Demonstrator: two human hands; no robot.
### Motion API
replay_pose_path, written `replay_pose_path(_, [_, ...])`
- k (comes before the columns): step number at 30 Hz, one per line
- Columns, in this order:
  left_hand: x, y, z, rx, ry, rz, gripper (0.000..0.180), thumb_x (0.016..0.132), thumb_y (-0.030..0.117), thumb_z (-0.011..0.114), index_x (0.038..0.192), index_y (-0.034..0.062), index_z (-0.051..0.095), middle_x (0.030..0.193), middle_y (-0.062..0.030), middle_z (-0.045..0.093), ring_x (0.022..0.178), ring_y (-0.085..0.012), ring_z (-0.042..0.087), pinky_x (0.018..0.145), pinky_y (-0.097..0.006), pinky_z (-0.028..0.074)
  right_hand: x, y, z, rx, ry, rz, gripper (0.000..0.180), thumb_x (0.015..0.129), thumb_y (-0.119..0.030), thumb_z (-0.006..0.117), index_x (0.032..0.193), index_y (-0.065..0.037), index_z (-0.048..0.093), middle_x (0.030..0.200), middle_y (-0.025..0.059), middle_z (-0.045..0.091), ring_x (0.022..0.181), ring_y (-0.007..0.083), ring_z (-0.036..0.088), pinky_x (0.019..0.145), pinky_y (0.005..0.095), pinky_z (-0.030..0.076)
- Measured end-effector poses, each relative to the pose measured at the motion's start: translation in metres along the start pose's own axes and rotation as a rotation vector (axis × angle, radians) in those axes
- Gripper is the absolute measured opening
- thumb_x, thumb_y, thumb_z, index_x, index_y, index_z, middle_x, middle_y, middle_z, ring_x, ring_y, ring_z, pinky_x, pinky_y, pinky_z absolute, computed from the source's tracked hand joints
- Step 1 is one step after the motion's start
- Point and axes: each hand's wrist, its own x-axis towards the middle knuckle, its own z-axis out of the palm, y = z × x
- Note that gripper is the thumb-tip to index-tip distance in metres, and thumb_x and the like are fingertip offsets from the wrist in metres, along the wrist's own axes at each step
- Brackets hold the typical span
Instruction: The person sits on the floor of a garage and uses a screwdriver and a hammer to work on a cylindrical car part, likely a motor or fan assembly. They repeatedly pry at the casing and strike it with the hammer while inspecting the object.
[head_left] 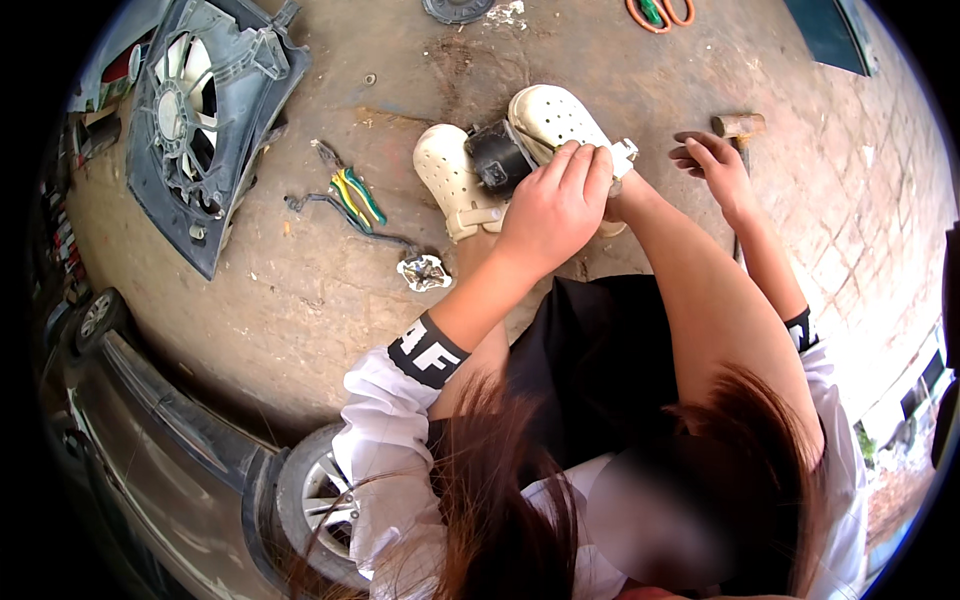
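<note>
A black cylindrical motor (502, 158) lies between my two cream clogs, the left clog (438, 170) and the right clog (550, 108). My left hand (565, 205) is closed over the motor's right end, its fingers bent; the thumb and part of the grip are hidden. A small white piece (625, 153) shows just past the fingertips. To the right, my right hand (712, 165) hangs with fingers apart and dark-smudged, holding nothing visible. Beside its fingers lies a hammer (735, 126) with a worn block head; the handle runs down behind my wrist.
Pliers (357, 197) with yellow and green handles lie left of my feet, near a dark cable ending in a white-edged part (425, 272). A fan shroud (205, 235) lies far left. A dark car (170, 430) stands lower left. An orange-looped tool (688, 14) rests at the top.
</note>
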Motion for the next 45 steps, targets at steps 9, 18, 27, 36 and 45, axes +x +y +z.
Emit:
replay_pose_path(9, [0.003,-0.004,0.000,-0.005,-0.035,-0.041,0.032,0.079,0.004,0.062,0.110,-0.0025,0.057,0.102,-0.0152,0.064,0.098,-0.0278,0.065,0.077,-0.033,0.057,-0.005,0.183,-0.100,-0.618,0.606,0.041,0.046,0.085,-0.040,0.070,0.103,0.002,0.059,0.100,0.0200,0.064,0.093,0.0323,0.063,0.083,0.0413,0.049])
replay_pose_path(18, [0.008,-0.008,-0.002,0.027,-0.030,-0.062,0.033,0.077,0.004,0.062,0.109,-0.0015,0.056,0.102,-0.0144,0.065,0.097,-0.0271,0.066,0.077,-0.032,0.057,-0.014,0.206,-0.107,-0.690,0.572,-0.187,0.047,0.085,-0.035,0.072,0.107,0.002,0.054,0.099,0.0190,0.062,0.089,0.0328,0.061,0.079,0.0407,0.049])
replay_pose_path(27, [0.014,-0.010,-0.001,0.026,-0.076,-0.150,0.031,0.077,0.007,0.064,0.106,0.0038,0.056,0.095,-0.0081,0.064,0.091,-0.0211,0.066,0.067,-0.031,0.056,-0.007,0.178,-0.128,-0.826,0.311,-0.017,0.037,0.082,-0.029,0.073,0.095,0.003,0.059,0.079,0.0156,0.063,0.075,0.0279,0.063,0.071,0.0384,0.050])
replay_pose_path(36, [0.021,-0.013,-0.002,-0.048,-0.006,-0.243,0.025,0.080,0.011,0.064,0.102,0.0065,0.055,0.090,-0.0080,0.063,0.082,-0.0255,0.067,0.060,-0.034,0.056,-0.030,0.128,-0.137,0.103,0.075,0.338,0.033,0.083,-0.029,0.059,0.100,-0.003,0.051,0.069,0.0034,0.052,0.046,0.0100,0.047,0.040,0.0223,0.038])
replay_pose_path(45, [0.006,-0.021,0.001,-0.051,-0.077,-0.281,0.032,0.082,0.016,0.067,0.110,0.0078,0.055,0.096,-0.0100,0.066,0.086,-0.0281,0.067,0.066,-0.038,0.056,-0.053,0.035,-0.099,0.084,0.037,0.355,0.038,0.091,-0.038,0.066,0.071,-0.014,0.044,0.055,-0.0066,0.039,0.041,0.0052,0.032,0.037,0.0224,0.025])
